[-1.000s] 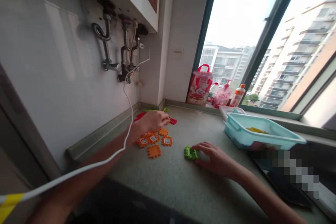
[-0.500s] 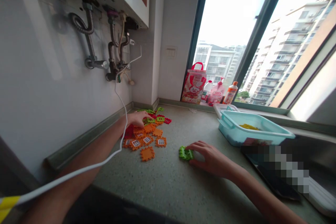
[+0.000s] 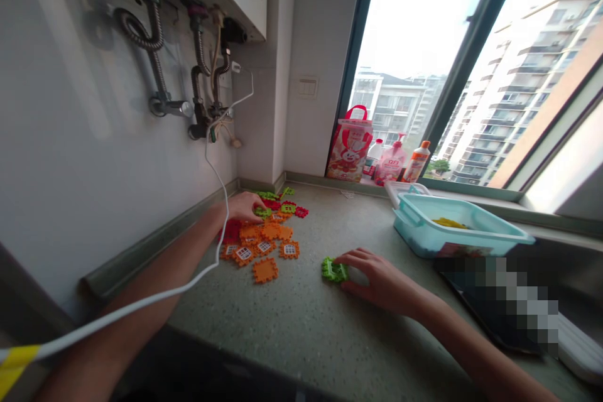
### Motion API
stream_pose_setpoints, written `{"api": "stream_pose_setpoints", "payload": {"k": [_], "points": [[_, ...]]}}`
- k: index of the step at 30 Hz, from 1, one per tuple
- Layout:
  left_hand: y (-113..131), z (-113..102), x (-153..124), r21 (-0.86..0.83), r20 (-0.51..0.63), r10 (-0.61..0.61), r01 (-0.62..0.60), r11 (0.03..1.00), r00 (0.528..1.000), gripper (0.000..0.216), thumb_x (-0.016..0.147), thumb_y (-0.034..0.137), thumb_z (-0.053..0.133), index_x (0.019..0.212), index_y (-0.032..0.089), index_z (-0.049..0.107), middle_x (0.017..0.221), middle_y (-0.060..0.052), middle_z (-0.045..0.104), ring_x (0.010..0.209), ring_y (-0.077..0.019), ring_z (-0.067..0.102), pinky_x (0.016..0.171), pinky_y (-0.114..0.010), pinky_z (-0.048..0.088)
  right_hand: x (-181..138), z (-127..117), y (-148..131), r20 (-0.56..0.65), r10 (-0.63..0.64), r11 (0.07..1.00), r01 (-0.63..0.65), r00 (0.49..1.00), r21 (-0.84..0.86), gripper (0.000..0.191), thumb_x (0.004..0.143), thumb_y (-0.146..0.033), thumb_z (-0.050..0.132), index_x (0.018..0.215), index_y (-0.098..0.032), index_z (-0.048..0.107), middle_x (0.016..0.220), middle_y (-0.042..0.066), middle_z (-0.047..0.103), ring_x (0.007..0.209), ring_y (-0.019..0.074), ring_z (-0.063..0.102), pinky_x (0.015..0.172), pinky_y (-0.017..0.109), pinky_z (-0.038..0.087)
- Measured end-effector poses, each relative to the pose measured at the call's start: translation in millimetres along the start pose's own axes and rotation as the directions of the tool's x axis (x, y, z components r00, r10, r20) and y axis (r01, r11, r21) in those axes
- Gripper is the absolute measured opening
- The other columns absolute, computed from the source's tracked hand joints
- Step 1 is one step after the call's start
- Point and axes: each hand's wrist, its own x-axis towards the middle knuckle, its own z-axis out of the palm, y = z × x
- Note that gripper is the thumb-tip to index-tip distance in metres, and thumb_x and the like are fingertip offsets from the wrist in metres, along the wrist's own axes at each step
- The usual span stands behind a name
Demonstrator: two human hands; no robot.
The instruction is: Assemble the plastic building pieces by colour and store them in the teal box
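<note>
My left hand [image 3: 245, 206] is at the back of a pile of toy interlocking tiles, its fingers closed on a green tile [image 3: 263, 212]. Under and in front of it lie several orange tiles [image 3: 266, 271], some with white window grids, and a red tile [image 3: 230, 233]. More green and red tiles, among them a red one [image 3: 302, 212], lie behind and to the right. Nearer the middle of the counter, my right hand [image 3: 372, 275] grips the right side of some green tiles [image 3: 334, 269] resting on the counter; whether they are joined I cannot tell.
A light-blue plastic bin [image 3: 464, 226] with yellow pieces stands at the right, beside the sink and a dark flat object [image 3: 490, 314]. A white cable [image 3: 188, 290] hangs across my left forearm. Bottles [image 3: 391, 163] and a red-and-white bag [image 3: 349, 149] line the windowsill.
My left hand has shifted slightly back over the pile, its fingers drawing together around a green tile. My right hand stays on the green tiles. The view has tilted a little.
</note>
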Motion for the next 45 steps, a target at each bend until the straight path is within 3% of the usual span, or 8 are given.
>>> {"api": "stream_pose_setpoints", "payload": {"k": [8, 12, 17, 19, 22, 31, 36, 45], "points": [[3, -2, -5, 0.041, -0.268, -0.072, 0.086, 0.995, 0.961, 0.026, 0.082, 0.036, 0.068, 0.1, 0.025, 0.084, 0.099, -0.006, 0.081, 0.092, -0.0235, 0.072, 0.086, -0.029, 0.05, 0, 0, 1, -0.017, -0.032, 0.999, 0.032, 0.999, -0.016, 0.04, 0.094, -0.035, 0.07, 0.133, -0.028, 0.069, 0.126, 0.008, 0.073, 0.115, 0.0256, 0.069, 0.103, 0.041, 0.053], [43, -3, -4, -0.134, -0.4, -0.04, -0.016, 0.991, 0.916, 0.032, 0.09, 0.045, 0.064, 0.104, 0.022, 0.081, 0.086, -0.003, 0.078, 0.078, -0.0187, 0.069, 0.079, -0.028, 0.05, 2, -2, 4, -0.042, -0.038, 0.998, 0.036, 0.998, -0.047, 0.04, 0.087, -0.024, 0.071, 0.127, -0.026, 0.071, 0.121, 0.008, 0.075, 0.11, 0.0251, 0.07, 0.099, 0.039, 0.054], [138, 7, 2, -0.556, -0.139, 0.143, -0.197, 0.808, 0.98, 0.043, 0.093, 0.044, 0.066, 0.126, 0.017, 0.068, 0.093, -0.006, 0.078, 0.08, -0.0193, 0.071, 0.071, -0.027, 0.052, -1, -10, 18, -0.096, 0.02, 0.992, -0.032, 0.995, -0.124, 0.043, 0.077, -0.02, 0.074, 0.119, -0.025, 0.074, 0.11, 0.007, 0.077, 0.098, 0.025, 0.072, 0.09, 0.036, 0.056], [166, 17, 4, -0.585, -0.029, 0.193, -0.173, 0.792, 0.981, 0.036, 0.093, 0.039, 0.065, 0.121, 0.017, 0.068, 0.093, -0.006, 0.078, 0.081, -0.0197, 0.072, 0.071, -0.027, 0.052, -4, -15, 27, -0.155, 0.023, 0.987, -0.047, 0.988, -0.152, 0.041, 0.077, -0.019, 0.073, 0.118, -0.024, 0.074, 0.107, 0.007, 0.077, 0.099, 0.0255, 0.072, 0.09, 0.036, 0.055], [187, 32, 7, -0.507, -0.043, 0.197, -0.191, 0.84, 0.98, 0.029, 0.092, 0.039, 0.066, 0.112, 0.019, 0.071, 0.094, -0.006, 0.078, 0.084, -0.0204, 0.072, 0.073, -0.027, 0.051, -7, -24, 37, -0.253, 0.027, 0.981, -0.074, 0.967, -0.178, 0.039, 0.079, -0.019, 0.073, 0.118, -0.023, 0.073, 0.107, 0.008, 0.077, 0.099, 0.0262, 0.072, 0.091, 0.038, 0.055], [182, 41, 8, -0.337, -0.125, 0.255, -0.283, 0.898, 0.959, 0.044, 0.103, 0.055, 0.05, 0.12, 0.023, 0.075, 0.117, -0.009, 0.073, 0.102, -0.0233, 0.068, 0.091, -0.032, 0.049, -1, -19, 27, -0.34, -0.07, 0.993, 0.034, 0.938, -0.11, 0.038, 0.082, -0.02, 0.073, 0.12, -0.024, 0.072, 0.113, 0.007, 0.077, 0.101, 0.0246, 0.072, 0.094, 0.038, 0.056], [169, 34, 1, -0.178, -0.126, 0.332, -0.35, 0.92, 0.935, 0.075, 0.071, 0.074, 0.08, 0.126, 0.022, 0.074, 0.119, -0.01, 0.072, 0.111, -0.0307, 0.064, 0.101, -0.038, 0.045, 5, -7, 24, -0.319, -0.042, 0.999, 0.032, 0.947, -0.038, 0.039, 0.083, -0.022, 0.073, 0.122, -0.025, 0.071, 0.114, 0.006, 0.076, 0.101, 0.0234, 0.071, 0.094, 0.037, 0.055], [186, 48, -1, -0.236, -0.155, 0.273, -0.304, 0.923, 0.95, 0.041, 0.078, 0.047, 0.078, 0.111, 0.023, 0.079, 0.105, -0.006, 0.073, 0.093, -0.0236, 0.067, 0.087, -0.033, 0.049, 8, -1, 19, -0.181, -0.009, 1.0, 0.012, 0.983, 0.017, 0.04, 0.08, -0.024, 0.077, 0.12, -0.024, 0.073, 0.109, 0.007, 0.075, 0.095, 0.0216, 0.071, 0.089, 0.032, 0.055]]}}
